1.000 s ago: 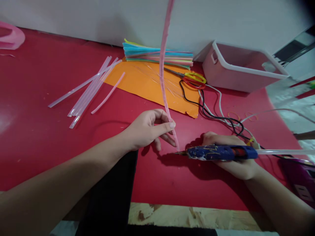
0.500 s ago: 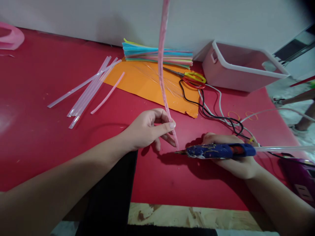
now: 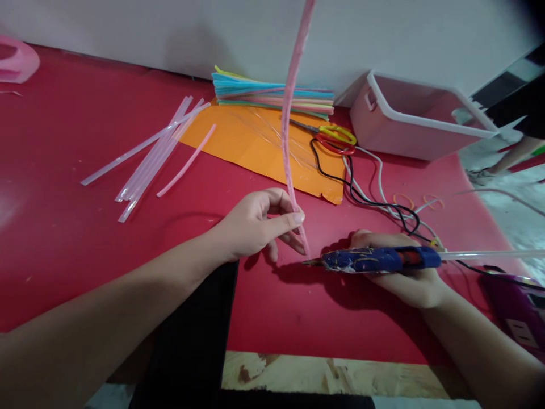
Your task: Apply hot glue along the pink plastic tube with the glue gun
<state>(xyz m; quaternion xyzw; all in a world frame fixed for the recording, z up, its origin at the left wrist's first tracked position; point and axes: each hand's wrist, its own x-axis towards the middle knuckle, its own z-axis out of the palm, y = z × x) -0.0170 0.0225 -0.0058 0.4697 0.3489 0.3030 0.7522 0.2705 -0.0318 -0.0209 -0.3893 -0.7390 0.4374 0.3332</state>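
Note:
Between thumb and fingers, my left hand (image 3: 266, 224) pinches a long pink pipe cleaner (image 3: 287, 130) near its lower end. The upper part rises out of the top of the view. My right hand (image 3: 400, 281) is wrapped round a blue hot glue gun (image 3: 366, 260), with a clear glue stick (image 3: 489, 255) sticking out of its back. The gun's nozzle points left and is at the pipe cleaner's lower tip; whether they touch I cannot tell. A short pink pipe cleaner (image 3: 186, 162) lies to the left on the red table.
Several glue sticks (image 3: 149, 153) lie at left. Behind are an orange sheet (image 3: 238, 139), a bundle of coloured pipe cleaners (image 3: 242, 91), scissors (image 3: 336, 136) and a pink bin (image 3: 395, 128). Cords (image 3: 366, 196) run to the right, near a purple power strip (image 3: 511, 307). A person's leg (image 3: 517, 153) shows at far right.
The upper part of the pink pipe cleaner has swung to the right. Both hands and the glue gun are almost still. The person at far right has shifted.

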